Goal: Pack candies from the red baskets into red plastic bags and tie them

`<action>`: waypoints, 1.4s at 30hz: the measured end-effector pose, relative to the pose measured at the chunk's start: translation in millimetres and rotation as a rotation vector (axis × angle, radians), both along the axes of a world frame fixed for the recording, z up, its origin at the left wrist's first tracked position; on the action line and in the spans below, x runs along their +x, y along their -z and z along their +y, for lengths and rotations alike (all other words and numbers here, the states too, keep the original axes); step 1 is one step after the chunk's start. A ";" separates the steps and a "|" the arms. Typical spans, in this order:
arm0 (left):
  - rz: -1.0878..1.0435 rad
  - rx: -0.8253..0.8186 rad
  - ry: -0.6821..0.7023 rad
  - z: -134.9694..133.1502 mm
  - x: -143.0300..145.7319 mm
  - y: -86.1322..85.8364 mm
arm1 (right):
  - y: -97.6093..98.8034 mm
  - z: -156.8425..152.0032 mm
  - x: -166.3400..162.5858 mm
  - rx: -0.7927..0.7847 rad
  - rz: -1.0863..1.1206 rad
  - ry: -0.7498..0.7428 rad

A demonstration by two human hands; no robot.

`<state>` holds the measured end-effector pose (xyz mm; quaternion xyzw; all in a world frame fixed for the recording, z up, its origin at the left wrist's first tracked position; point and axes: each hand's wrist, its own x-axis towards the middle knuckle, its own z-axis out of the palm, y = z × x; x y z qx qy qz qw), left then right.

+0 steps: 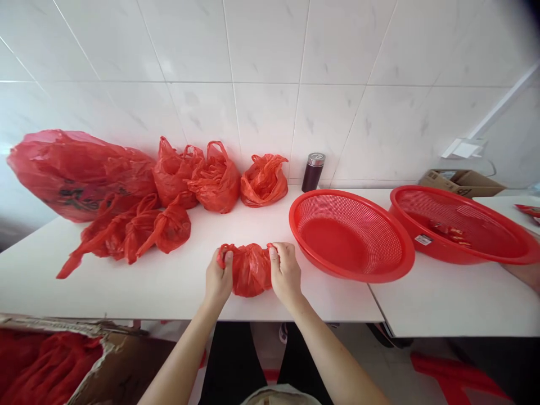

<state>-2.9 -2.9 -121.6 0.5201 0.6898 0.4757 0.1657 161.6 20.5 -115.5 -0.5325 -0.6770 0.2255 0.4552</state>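
Note:
A small, filled red plastic bag (pixel 252 271) is between my hands over the front part of the white table (pixel 177 292). My left hand (pixel 219 275) grips its left handle, thumb on top and fingers curled under. On the other side my right hand (pixel 286 273) pinches the right handle. The bag's top is gathered and its contents are hidden. To the left lie several knotted red bags (pixel 171 225). An empty red colander (pixel 346 242) stands to the right of my right hand.
A large red bag (pixel 80 174) and upright red bags (pixel 216 180) line the wall. A dark flask (pixel 313 172) stands behind. Another red basket (pixel 447 250) holds small items, with a person's hand (pixel 523 274) beside it. A cardboard box (pixel 122 365) of red bags sits lower left.

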 end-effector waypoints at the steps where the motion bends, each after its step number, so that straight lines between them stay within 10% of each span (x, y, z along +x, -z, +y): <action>1: 0.021 -0.024 0.018 4.0 1.9 1.1 | 2.7 2.9 -2.3 -0.024 -0.070 0.001; 18: 0.405 -0.411 -0.048 48.6 -38.7 28.2 | 41.6 88.2 0.6 -0.276 -0.625 0.079; 42: 0.610 -0.422 -0.037 50.4 -31.6 41.3 | 36.2 85.3 7.1 -0.317 -0.500 0.065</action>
